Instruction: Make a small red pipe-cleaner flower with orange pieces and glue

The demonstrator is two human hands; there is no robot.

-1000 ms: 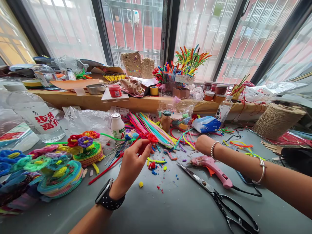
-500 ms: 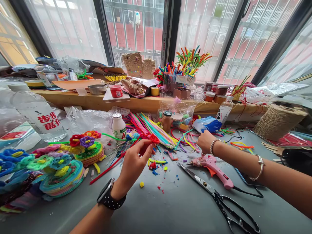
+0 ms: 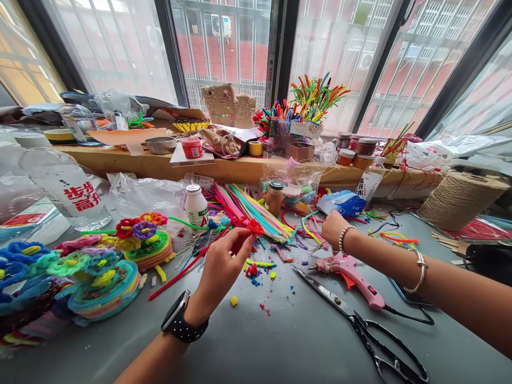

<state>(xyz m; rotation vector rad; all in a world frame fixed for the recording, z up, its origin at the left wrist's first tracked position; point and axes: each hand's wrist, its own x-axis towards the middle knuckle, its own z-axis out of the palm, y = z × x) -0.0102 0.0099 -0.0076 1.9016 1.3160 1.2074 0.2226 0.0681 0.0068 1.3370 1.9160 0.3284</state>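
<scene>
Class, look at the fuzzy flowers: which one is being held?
The red flower pinched between the fingertips of the left hand. The others, such as the purple flower and orange flower, sit clustered at picture left.

The scissors (image 3: 340,306) have shiny, smooth metal blades and glossy black handles, lying on a smooth grey surface (image 3: 256,341) with a soft sheen, next to a glue gun (image 3: 360,282) in pink plastic. Fuzzy, matt pipe cleaners (image 3: 252,210) sprawl near a crinkled, see-through plastic bag (image 3: 146,197), and the red flower (image 3: 255,227) up in the fingers looks just as fluffy. Over to the right there's a big spool of rough, dull twine (image 3: 462,200), while the large water bottle (image 3: 64,186) on the left is clear, glossy plastic.
</scene>
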